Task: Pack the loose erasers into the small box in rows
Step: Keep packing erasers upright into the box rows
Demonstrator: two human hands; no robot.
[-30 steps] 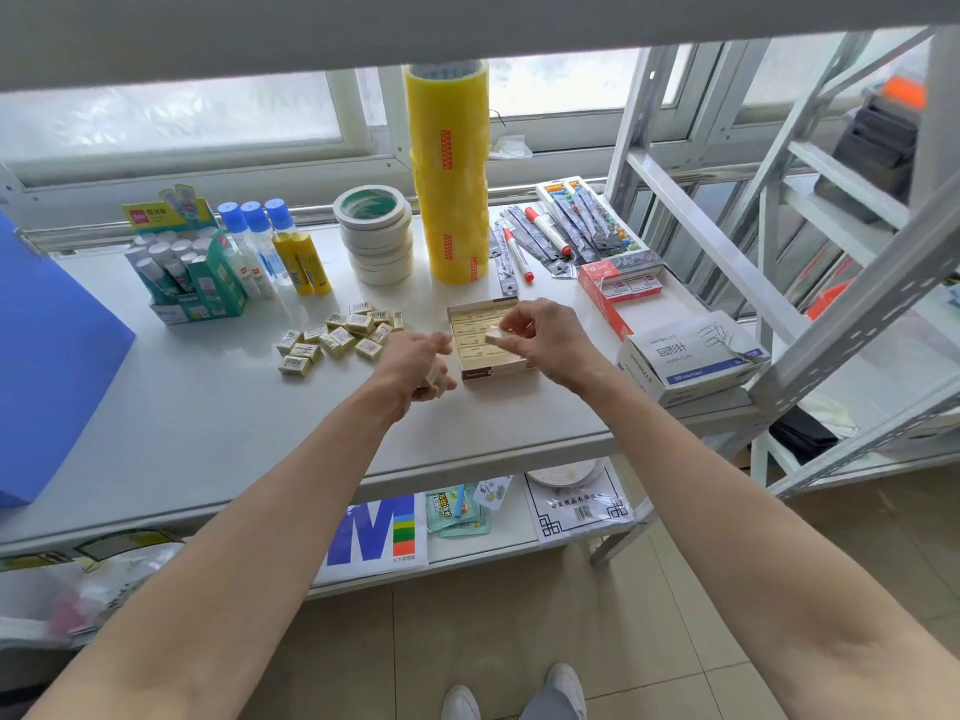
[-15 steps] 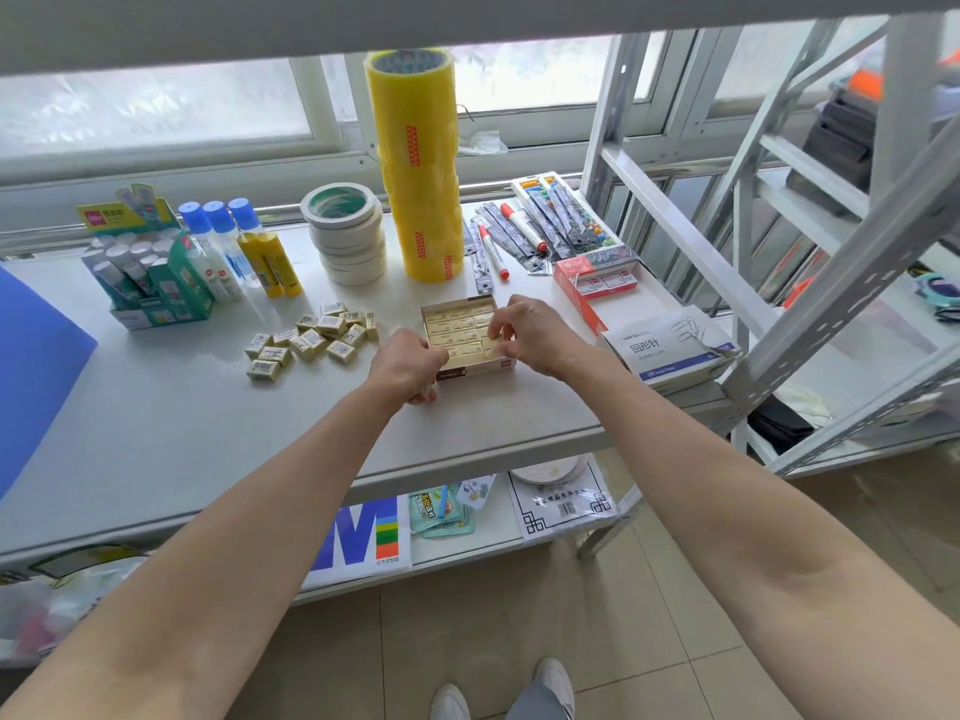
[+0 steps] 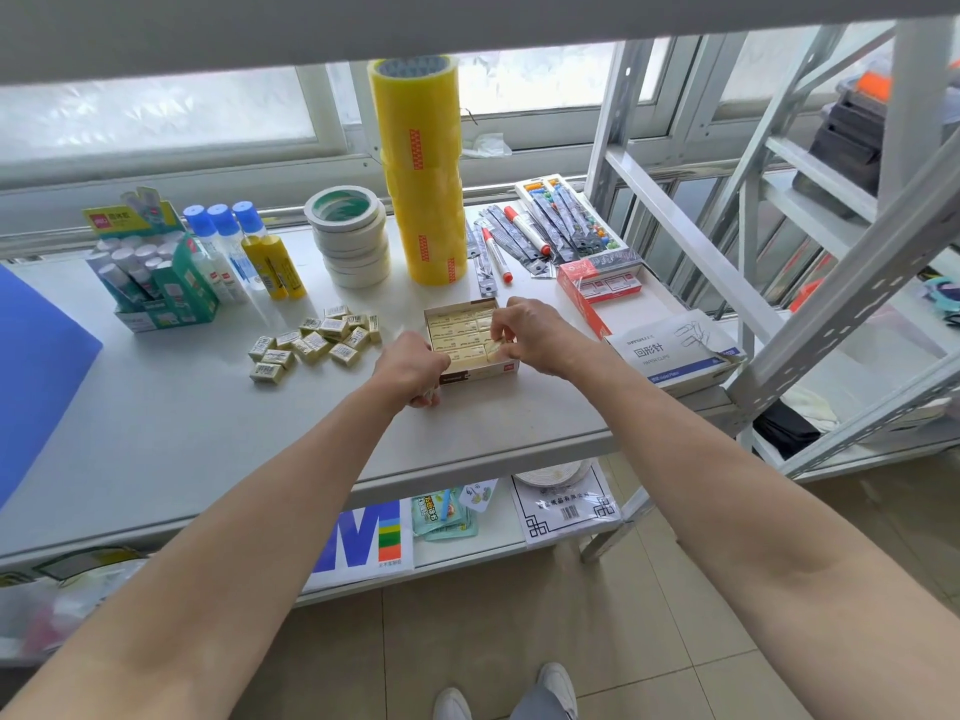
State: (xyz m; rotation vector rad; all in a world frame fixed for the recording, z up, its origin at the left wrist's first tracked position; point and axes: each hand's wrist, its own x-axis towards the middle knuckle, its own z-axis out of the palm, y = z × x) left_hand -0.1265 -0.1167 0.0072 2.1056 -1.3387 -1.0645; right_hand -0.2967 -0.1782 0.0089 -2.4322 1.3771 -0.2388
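Note:
The small open box (image 3: 485, 375) sits near the table's front edge with rows of pale yellow erasers inside. My right hand (image 3: 535, 335) is over the box's near right corner, pinching one eraser (image 3: 493, 349) that tilts into the box. My left hand (image 3: 413, 368) rests at the box's near left corner, fingers curled; something pale shows under them, but I cannot make it out. A pile of several loose erasers (image 3: 317, 345) lies on the table to the left of the box.
Behind the box stand a tall stack of yellow tape rolls (image 3: 423, 174) and white tape rolls (image 3: 353, 236). Glue bottles (image 3: 249, 252) and a green display box (image 3: 156, 283) are at the left. A red box (image 3: 605, 283) and a paper-clip box (image 3: 670, 356) lie right.
My right hand has lowered an eraser from above the box into its near right corner. My left hand has moved right until it touches the box's near left corner.

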